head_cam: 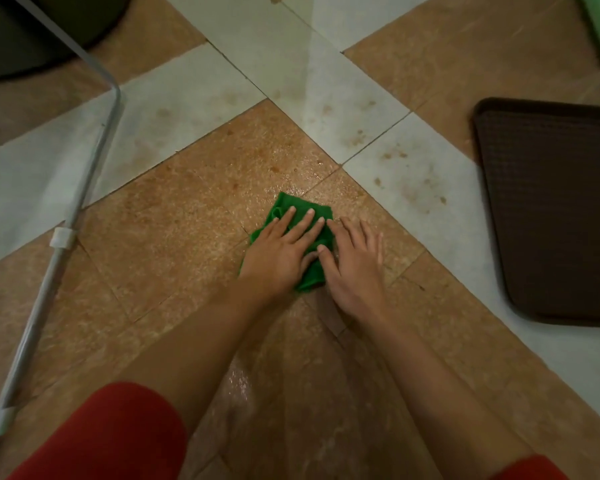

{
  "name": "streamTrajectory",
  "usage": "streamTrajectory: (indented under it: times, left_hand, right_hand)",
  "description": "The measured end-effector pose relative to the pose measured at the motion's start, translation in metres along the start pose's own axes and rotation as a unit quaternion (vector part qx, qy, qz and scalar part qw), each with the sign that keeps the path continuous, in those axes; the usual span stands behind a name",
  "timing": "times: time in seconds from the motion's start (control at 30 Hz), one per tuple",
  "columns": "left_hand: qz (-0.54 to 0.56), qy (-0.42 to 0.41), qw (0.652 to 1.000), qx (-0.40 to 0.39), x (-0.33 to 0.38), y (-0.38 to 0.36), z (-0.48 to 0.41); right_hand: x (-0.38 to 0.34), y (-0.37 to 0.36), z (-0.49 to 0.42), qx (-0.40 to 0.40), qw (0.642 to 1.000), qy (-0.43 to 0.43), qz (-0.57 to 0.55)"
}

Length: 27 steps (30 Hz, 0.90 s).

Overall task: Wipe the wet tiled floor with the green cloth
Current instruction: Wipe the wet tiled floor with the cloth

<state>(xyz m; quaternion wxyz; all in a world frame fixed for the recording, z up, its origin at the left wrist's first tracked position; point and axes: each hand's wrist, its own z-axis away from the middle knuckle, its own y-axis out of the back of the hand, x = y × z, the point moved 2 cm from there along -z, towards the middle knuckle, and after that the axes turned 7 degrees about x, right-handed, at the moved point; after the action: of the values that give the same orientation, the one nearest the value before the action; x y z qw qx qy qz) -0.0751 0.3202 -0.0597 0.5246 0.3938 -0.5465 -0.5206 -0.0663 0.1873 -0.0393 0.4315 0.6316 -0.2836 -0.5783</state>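
Your left hand [280, 252] is pressing the green cloth [300, 203] down, fingers straight. Your right hand [355, 270] is lying flat alongside.

cloth [305, 206] on floor [174, 237], near centre. left hand [281, 252] flat on cloth; right hand [355, 268] just right of it, thumb touching cloth's right edge. bent tube [84, 188] along floor's left side. mat [551, 209] at right edge. round base [32, 32] in far left corner.
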Motion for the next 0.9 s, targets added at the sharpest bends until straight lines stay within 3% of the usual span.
streamTrajectory:
  times: [0.13, 0.27, 0.37, 0.57, 0.63, 0.77, 0.83, 0.9]
  left_hand:
    - [0.038, 0.11, 0.993, 0.006, 0.029, -0.003, -0.01]
    - [0.017, 0.026, 0.999, -0.012, 0.032, -0.006, 0.012]
    - [0.004, -0.009, 1.0, -0.028, 0.021, -0.001, 0.024]
    - [0.04, 0.137, 0.989, -0.04, 0.064, -0.004, 0.002]
    - [0.037, 0.115, 0.992, -0.038, 0.087, -0.008, 0.001]
    - [0.021, -0.029, 0.998, -0.049, 0.087, -0.008, 0.005]
    - [0.007, -0.032, 0.998, -0.046, 0.077, -0.006, -0.005]
    - [0.026, 0.026, 0.999, -0.041, 0.077, -0.003, -0.024]
  right_hand:
    - [0.003, 0.003, 0.001, 0.005, 1.0, -0.015, -0.01]
    - [0.001, 0.009, -0.001, 0.01, 0.999, -0.038, -0.007]
    - [0.001, 0.019, 0.006, -0.03, 0.999, -0.02, 0.027]
    - [0.032, 0.045, 0.019, -0.039, 0.995, 0.012, 0.091]
    - [0.043, 0.052, 0.023, -0.044, 0.994, 0.015, 0.1]
    - [0.063, 0.068, 0.016, -0.039, 0.994, 0.001, 0.103]
    - [0.069, 0.072, 0.01, -0.038, 0.994, 0.002, 0.098]
    - [0.073, 0.075, 0.007, -0.041, 0.995, 0.0, 0.089]
